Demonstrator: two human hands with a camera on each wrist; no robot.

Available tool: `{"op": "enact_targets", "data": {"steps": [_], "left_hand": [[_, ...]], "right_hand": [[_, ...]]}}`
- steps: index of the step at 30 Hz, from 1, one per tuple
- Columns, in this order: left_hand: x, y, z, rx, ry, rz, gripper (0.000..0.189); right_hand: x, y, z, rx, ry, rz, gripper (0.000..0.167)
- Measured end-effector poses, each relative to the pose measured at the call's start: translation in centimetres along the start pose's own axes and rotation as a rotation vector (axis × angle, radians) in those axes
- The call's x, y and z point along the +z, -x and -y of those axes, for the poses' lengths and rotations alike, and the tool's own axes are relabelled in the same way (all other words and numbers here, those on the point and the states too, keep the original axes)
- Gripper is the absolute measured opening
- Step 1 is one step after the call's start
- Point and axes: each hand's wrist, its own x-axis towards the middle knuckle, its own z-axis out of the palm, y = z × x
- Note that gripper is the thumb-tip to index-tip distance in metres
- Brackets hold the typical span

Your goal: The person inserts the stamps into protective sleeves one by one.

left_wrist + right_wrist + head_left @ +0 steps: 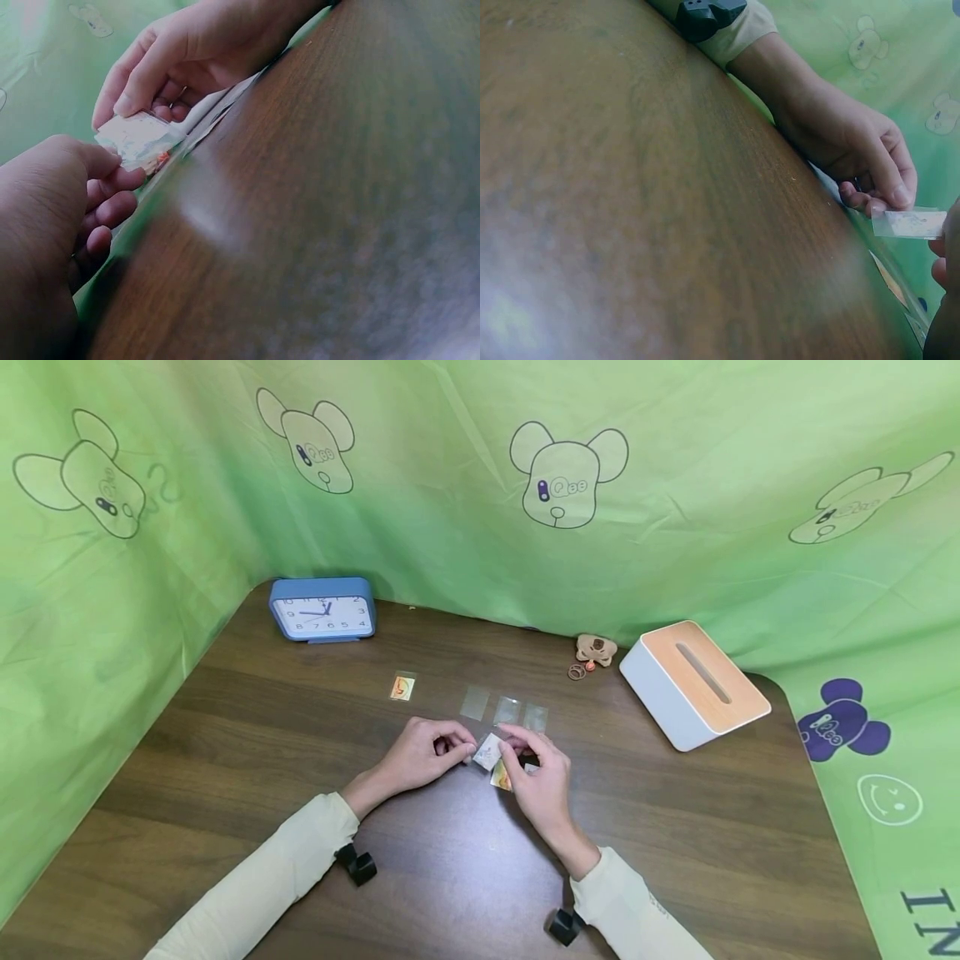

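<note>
Between both hands is a small white card (489, 752) with grey markings, lying inside a clear plastic sleeve (880, 224). My left hand (423, 753) pinches the sleeve's left end between thumb and forefinger, its other fingers curled beneath. On the opposite side my right hand (544, 779) grips the card and sleeve, thumb on top. Below them a yellow-orange picture card (501, 776) lies on the table, partly covered by the right hand. Just beyond the hands lie three clear sleeves: a left one (474, 702), a middle one (507, 710) and a right one (535, 717).
A sleeved orange card (402, 687) lies to the left on the wooden table (225, 760). Farther back stand a blue clock (322, 610) and a white tissue box (667, 693) with a wooden top. Near the box are a brown bear-shaped item (596, 649) and small rings (576, 672).
</note>
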Motion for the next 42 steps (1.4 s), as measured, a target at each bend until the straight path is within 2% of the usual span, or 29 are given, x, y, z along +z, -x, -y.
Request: {"op": "enact_targets", "data": {"steps": [8,15,21,30,34,42], "left_hand": [[0.02,0.03,-0.14,-0.019,0.011,-0.025,0.008],[0.05,-0.02,-0.19,-0.063,0.002,-0.070,0.009],[0.05,0.08,-0.40,-0.101,-0.013,-0.075,0.007],[0.22,0.09,-0.50,-0.107,-0.006,-0.076,0.007],[0.22,0.12,-0.54,-0.100,0.005,-0.091,0.007],[0.15,0.13,-0.61,-0.095,0.013,-0.104,0.007]], "right_hand": [[-0.04,-0.05,0.04,0.020,-0.011,0.024,0.038],[0.08,-0.02,0.15,0.003,-0.026,0.045,0.031],[0.05,0.01,0.19,-0.009,-0.027,0.060,0.031],[0.08,-0.06,-0.07,-0.033,-0.062,0.030,0.032],[0.03,0.03,-0.28,-0.014,-0.075,0.014,0.032],[0.22,-0.03,0.00,0.005,-0.042,-0.019,0.021]]}}
